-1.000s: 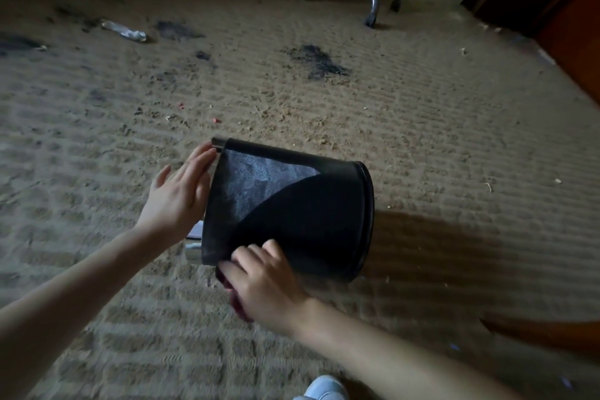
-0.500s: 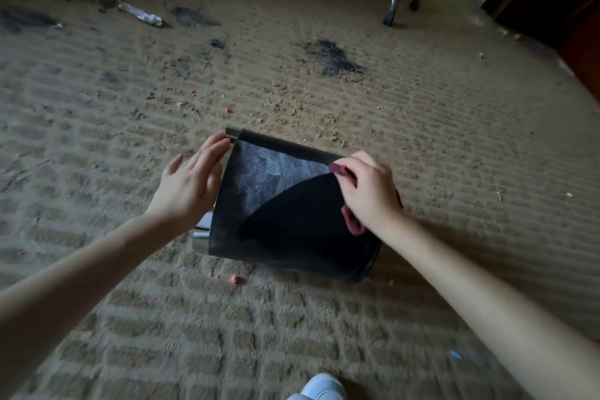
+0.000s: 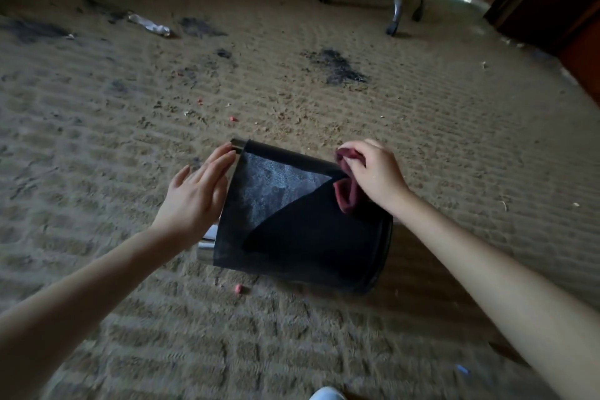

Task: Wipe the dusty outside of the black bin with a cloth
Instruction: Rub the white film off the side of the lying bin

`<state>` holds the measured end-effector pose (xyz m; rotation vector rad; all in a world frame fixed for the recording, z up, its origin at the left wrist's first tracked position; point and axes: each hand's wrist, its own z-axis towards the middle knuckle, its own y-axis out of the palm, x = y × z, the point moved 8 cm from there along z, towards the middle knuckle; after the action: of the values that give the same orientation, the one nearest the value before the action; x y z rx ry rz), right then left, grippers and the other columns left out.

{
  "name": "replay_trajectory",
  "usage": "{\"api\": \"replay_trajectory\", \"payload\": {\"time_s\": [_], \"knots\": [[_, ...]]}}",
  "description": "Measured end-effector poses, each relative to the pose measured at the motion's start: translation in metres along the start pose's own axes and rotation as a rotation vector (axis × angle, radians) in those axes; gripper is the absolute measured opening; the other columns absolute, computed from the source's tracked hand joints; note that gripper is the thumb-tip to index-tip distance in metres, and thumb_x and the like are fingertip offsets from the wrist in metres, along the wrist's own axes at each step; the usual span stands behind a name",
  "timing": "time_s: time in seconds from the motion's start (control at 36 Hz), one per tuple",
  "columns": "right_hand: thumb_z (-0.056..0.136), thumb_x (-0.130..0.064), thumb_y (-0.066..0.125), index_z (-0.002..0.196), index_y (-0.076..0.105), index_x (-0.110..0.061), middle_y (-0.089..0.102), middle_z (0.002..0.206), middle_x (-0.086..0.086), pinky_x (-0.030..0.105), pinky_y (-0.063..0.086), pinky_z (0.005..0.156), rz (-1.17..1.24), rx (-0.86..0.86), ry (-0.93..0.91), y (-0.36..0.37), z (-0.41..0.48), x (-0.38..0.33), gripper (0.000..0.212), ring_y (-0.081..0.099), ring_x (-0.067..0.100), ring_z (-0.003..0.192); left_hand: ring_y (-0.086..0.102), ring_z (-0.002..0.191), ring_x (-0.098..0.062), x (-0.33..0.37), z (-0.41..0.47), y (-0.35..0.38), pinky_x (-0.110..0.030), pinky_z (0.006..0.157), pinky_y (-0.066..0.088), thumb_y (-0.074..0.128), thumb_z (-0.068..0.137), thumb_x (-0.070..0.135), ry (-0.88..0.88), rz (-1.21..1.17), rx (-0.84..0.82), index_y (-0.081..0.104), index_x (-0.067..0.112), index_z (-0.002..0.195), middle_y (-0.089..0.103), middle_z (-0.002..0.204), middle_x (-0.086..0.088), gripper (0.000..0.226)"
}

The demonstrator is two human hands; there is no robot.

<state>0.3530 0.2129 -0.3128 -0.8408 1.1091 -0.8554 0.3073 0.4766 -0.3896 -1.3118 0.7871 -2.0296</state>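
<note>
Black bin (image 3: 302,230): lies on its side on the carpet (image 3: 97,146), metal-rimmed mouth to the left, base to the right; this is the landmark for everything below.
Left hand (image 3: 194,201): at the bin's mouth end, fingers flat and spread open, palm pressed on the rim; it grips nothing, only braces.
Dust patch (image 3: 276,185): a pale grey film on the bin's upper wall, just right of the rim; the wall further right looks dark and clean.
Cloth (image 3: 345,195): dark red, bunched, touching the bin's upper wall near its base end.
Right hand (image 3: 373,172): above the bin's base end, fingers curled and pinched on the cloth.
Risk, rolling: the bin is round and held only by a flat palm; a hard stroke could likely roll or skid it.
Risk, smearing: the bunched cloth may push dust about rather than lift it.
Risk, missed area: the underside against the carpet is hidden and could be skipped.
</note>
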Motion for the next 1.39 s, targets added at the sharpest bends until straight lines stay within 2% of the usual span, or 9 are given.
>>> {"api": "replay_trajectory", "payload": {"time_s": [0.11, 0.22, 0.44, 0.58, 0.75, 0.94, 1.17, 1.31, 1.39], "knots": [[0.085, -0.006, 0.06, 0.096, 0.07, -0.01, 0.06, 0.092, 0.006, 0.033, 0.048, 0.072, -0.052, -0.035, -0.038, 0.022, -0.012, -0.009, 0.016, 0.06, 0.028, 0.084, 0.031, 0.129, -0.001, 0.001, -0.001, -0.001, -0.049, 0.106, 0.027, 0.021, 0.093, 0.035, 0.006, -0.001, 0.008, 0.038, 0.02, 0.138, 0.029, 0.15, 0.011, 0.05], [0.072, 0.003, 0.065, 0.092, 0.07, -0.006, 0.062, 0.086, 0.007, 0.025, 0.038, 0.074, -0.05, 0.049, -0.198, 0.017, -0.046, -0.042, 0.023, 0.06, 0.025, 0.078, 0.03, 0.13, -0.001, 0.003, -0.005, -0.002, -0.048, 0.106, 0.025, 0.02, 0.094, 0.036, 0.024, -0.005, 0.001, 0.036, 0.021, 0.138, 0.028, 0.15, 0.011, 0.049], [0.073, -0.005, 0.06, 0.1, 0.068, -0.01, 0.058, 0.085, 0.004, 0.032, 0.043, 0.061, -0.063, -0.209, -0.542, 0.05, -0.125, -0.09, 0.028, 0.055, 0.018, 0.072, 0.034, 0.128, -0.002, 0.001, 0.001, -0.001, -0.051, 0.105, 0.029, 0.019, 0.094, 0.037, 0.018, 0.014, 0.001, 0.038, 0.02, 0.138, 0.029, 0.15, 0.011, 0.051], [0.083, -0.014, 0.051, 0.095, 0.072, -0.01, 0.063, 0.085, 0.006, 0.033, 0.048, 0.067, 0.011, 0.036, -0.311, 0.005, -0.052, -0.071, 0.023, 0.057, 0.019, 0.076, 0.034, 0.129, -0.001, 0.003, -0.004, -0.004, -0.05, 0.103, 0.032, 0.021, 0.096, 0.033, 0.055, 0.008, 0.039, 0.036, 0.022, 0.137, 0.031, 0.149, 0.012, 0.045], [0.086, -0.007, 0.058, 0.097, 0.07, -0.01, 0.061, 0.095, 0.007, 0.033, 0.045, 0.075, -0.03, -0.055, 0.008, 0.026, 0.001, -0.017, 0.017, 0.059, 0.028, 0.091, 0.031, 0.129, 0.001, 0.001, -0.003, -0.003, -0.05, 0.106, 0.027, 0.019, 0.095, 0.038, 0.027, -0.005, 0.016, 0.036, 0.023, 0.138, 0.027, 0.149, 0.016, 0.049], [0.067, 0.003, 0.054, 0.096, 0.069, -0.003, 0.064, 0.087, 0.01, 0.039, 0.048, 0.069, -0.064, -0.021, -0.304, 0.028, -0.063, -0.073, 0.033, 0.059, 0.031, 0.078, 0.03, 0.13, 0.001, -0.002, -0.001, 0.0, -0.048, 0.107, 0.023, 0.017, 0.094, 0.04, 0.003, 0.005, -0.002, 0.036, 0.02, 0.139, 0.028, 0.151, 0.011, 0.053], [0.075, -0.002, 0.046, 0.099, 0.069, -0.011, 0.059, 0.081, 0.004, 0.034, 0.038, 0.061, -0.164, -0.079, -0.562, 0.038, -0.107, -0.097, 0.035, 0.053, 0.023, 0.068, 0.03, 0.13, 0.001, 0.0, 0.0, -0.002, -0.044, 0.108, 0.023, 0.017, 0.094, 0.042, -0.01, 0.031, 0.001, 0.037, 0.021, 0.14, 0.029, 0.15, 0.011, 0.055], [0.076, 0.005, 0.055, 0.097, 0.072, -0.012, 0.063, 0.086, 0.008, 0.036, 0.049, 0.069, -0.077, 0.032, -0.196, 0.003, -0.022, -0.058, 0.032, 0.059, 0.028, 0.079, 0.026, 0.131, 0.004, 0.0, -0.001, -0.001, -0.043, 0.109, 0.019, 0.015, 0.093, 0.043, -0.015, 0.017, -0.013, 0.035, 0.022, 0.141, 0.025, 0.151, 0.014, 0.056], [0.084, 0.0, 0.051, 0.105, 0.07, -0.015, 0.06, 0.103, 0.008, 0.035, 0.046, 0.083, -0.072, -0.12, 0.031, 0.023, 0.007, -0.032, 0.032, 0.057, 0.029, 0.098, 0.026, 0.131, 0.005, -0.001, -0.001, -0.001, -0.043, 0.109, 0.02, 0.016, 0.093, 0.042, -0.005, 0.017, -0.021, 0.034, 0.022, 0.141, 0.025, 0.151, 0.014, 0.055]]}}
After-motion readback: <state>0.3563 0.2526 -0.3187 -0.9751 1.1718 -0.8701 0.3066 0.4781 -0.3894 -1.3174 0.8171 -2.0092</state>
